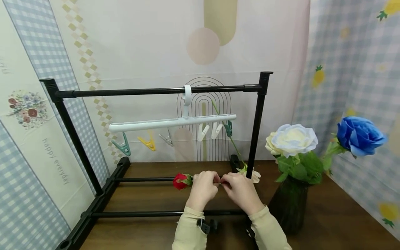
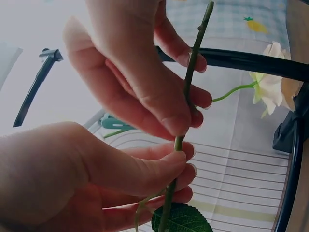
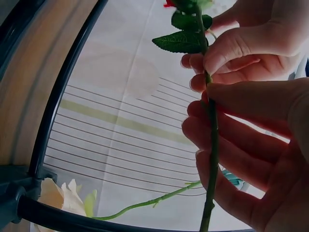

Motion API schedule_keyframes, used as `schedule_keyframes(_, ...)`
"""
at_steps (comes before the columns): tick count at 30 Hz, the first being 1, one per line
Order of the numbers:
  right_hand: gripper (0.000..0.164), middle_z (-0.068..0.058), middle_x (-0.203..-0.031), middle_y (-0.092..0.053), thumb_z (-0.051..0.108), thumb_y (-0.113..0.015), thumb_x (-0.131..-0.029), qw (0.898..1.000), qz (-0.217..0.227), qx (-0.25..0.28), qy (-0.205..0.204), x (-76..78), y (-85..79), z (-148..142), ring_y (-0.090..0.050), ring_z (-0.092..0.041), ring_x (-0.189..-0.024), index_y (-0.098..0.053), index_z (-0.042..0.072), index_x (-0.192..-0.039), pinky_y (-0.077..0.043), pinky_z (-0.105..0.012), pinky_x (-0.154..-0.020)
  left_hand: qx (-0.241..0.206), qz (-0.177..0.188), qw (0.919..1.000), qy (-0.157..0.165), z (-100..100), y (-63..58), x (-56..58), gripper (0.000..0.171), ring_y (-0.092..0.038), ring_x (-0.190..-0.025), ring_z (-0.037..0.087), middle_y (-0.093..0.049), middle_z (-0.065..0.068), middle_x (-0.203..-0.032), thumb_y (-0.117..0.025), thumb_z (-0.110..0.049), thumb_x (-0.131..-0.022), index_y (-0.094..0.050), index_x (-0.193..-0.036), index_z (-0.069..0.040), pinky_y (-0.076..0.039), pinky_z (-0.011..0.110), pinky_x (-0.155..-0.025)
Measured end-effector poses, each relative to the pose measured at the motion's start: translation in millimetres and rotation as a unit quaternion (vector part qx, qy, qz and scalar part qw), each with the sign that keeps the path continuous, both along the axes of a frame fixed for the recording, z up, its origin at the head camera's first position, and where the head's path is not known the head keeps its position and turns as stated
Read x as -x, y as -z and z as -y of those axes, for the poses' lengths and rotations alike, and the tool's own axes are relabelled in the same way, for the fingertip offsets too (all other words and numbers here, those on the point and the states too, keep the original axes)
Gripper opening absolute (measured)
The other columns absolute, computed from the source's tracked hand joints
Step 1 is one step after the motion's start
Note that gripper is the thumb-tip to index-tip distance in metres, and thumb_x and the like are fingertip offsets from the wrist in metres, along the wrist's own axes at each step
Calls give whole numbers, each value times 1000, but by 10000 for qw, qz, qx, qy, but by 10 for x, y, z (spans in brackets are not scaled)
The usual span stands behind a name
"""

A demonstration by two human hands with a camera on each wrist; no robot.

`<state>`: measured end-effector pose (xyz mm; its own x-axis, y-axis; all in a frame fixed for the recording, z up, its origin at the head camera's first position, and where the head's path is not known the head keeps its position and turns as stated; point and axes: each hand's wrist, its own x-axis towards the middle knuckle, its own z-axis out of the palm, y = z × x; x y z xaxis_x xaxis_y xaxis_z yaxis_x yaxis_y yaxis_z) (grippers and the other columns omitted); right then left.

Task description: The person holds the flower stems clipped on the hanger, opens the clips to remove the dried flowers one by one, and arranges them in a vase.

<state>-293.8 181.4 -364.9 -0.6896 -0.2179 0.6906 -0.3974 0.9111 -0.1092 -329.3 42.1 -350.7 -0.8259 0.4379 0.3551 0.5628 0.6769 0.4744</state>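
Rose stem (image 3: 214, 145), left hand (image 1: 203, 189) beside right hand (image 1: 242, 191), both pinching

Red rose (image 1: 180, 181), green-stemmed, roughly horizontal

In the head view, the left hand (image 1: 203, 189) and right hand (image 1: 242, 191) hid most of the stem (image 3: 214, 154) of the red rose (image 1: 180, 181), and both sleeves (image 1: 190, 229) ran past the bottom edge. A black post (image 1: 258, 125) partly covered the hanging pale rose (image 1: 255, 176). In the right wrist view, the top edge cut off nearly all the red bloom. The dark vase (image 1: 289, 208) obscured its contents.
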Motion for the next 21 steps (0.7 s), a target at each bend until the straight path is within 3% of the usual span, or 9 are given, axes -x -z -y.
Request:
schedule_keyframes(6,15,4,-69,-65,4,-81,-73,9996,55,-154,234,-29,-31,20,-56,-9,-55,-69,13,-74,-41,-21,-51,130,-374,9992,-97,-47,-4,-28,13,-63,-79,24,-71,3,-77,-66,2,-78,-72,-78,-10,-45,44,-79)
schedule_keyframes(11,19,4,-66,-63,8,-83,-72,9989,-23,-200,412,-45,-37,15,-52,-9,-52,-65,15,-71,-36,-20,-49,185,-454,9986,-178,-100,-12,-69,13,-63,-80,24,-71,3,-80,-66,2,-77,-72,-79,-9,-44,44,-79)
schedule_keyframes(18,14,3,-67,-62,3,-80,-74,9989,-74,-373,266,-65,-26,19,-57,-10,-56,-71,13,-74,-45,-22,-53,0,-354,9992,-193,-125,-9,-98,28,-55,-69,18,-58,-1,-66,-65,7,-76,-68,-99,-9,-41,39,-75)
schedule_keyframes(21,15,3,-66,-60,1,-78,-75,9989,87,-398,248,-82,-28,35,-55,-11,-55,-69,13,-74,-42,-21,-50,-9,-412,9990,-169,-122,-2,-113,31,-55,-68,19,-57,0,-66,-65,8,-74,-67,-100,-9,-41,40,-75)
